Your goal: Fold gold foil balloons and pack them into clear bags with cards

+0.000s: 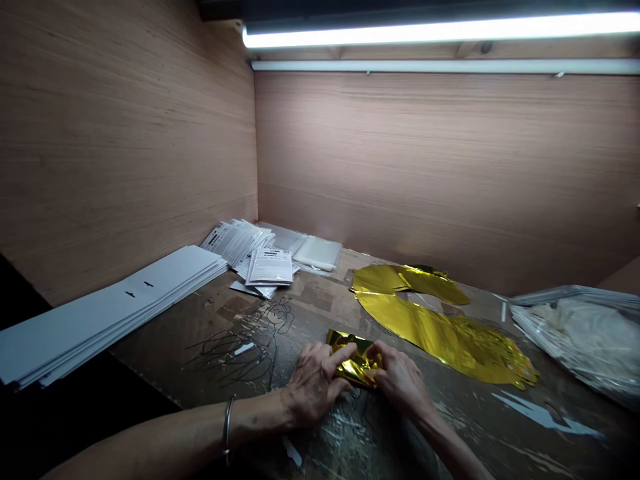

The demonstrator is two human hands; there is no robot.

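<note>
While left hand (pixel 313 383) presses down on folded, shiny gold foil packet (pixel 356 371) on dark, scuffed wooden counter (pixel 320 312), grip unclear, right hand (pixel 401 377) pinches packet's right end. Flat, curved gold foil sheet (pixel 425 325) beyond.

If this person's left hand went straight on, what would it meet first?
The left hand touches the small gold foil piece; just past that, probably the right hand, though depth is hard to judge.
</note>
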